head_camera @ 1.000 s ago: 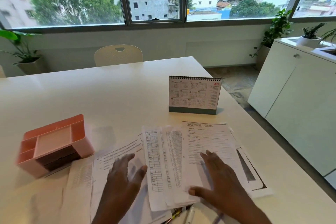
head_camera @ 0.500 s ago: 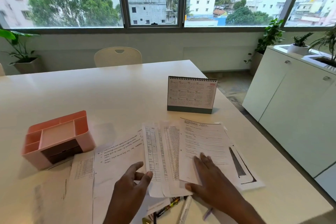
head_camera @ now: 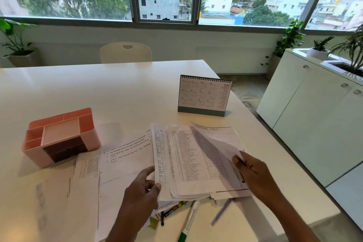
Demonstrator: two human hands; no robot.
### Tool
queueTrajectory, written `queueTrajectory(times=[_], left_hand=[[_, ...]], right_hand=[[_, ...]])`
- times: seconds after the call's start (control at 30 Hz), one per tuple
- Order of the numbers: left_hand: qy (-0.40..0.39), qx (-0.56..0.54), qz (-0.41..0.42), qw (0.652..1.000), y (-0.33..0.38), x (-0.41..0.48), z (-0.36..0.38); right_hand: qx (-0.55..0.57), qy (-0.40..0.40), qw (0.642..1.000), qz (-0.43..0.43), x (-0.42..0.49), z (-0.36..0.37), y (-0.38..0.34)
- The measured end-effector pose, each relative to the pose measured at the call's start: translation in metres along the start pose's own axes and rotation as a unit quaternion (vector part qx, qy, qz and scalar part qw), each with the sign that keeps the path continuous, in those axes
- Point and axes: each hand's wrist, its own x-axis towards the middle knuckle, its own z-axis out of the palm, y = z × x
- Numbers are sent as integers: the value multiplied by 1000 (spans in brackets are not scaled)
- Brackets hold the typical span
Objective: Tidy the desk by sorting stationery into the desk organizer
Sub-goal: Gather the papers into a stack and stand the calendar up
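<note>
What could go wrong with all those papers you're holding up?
The left hand and right hand hold a loose, uneven stack of papers; sheets could slip out and scatter. The green marker and purple pen lie just below the stack on the table; a swing of the papers might knock them rolling toward the edge.

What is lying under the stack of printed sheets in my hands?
Poking out at the near edge of the stack: a white marker with a green cap, a purple pen and a dark pen. Whatever lies further in is covered by the sheets.
</note>
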Motion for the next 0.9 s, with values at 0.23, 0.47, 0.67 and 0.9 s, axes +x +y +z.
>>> queueTrajectory(times=[0.23,0.47,0.67,0.9], left_hand=[[-27,-29,-10,999,0,-4,9],[-50,-110,-29,992,15,0,20],[-64,-198,-66,976,25,11,29],[-100,-287,-83,949,41,12,35]], right_hand=[[-84,-196,976,38,-22,-4,30],[-312,-158,933,-81,-34,20,39],[-377,-89,907,-167,-38,43,44],[-375,-2,901,-219,-42,58,34]])
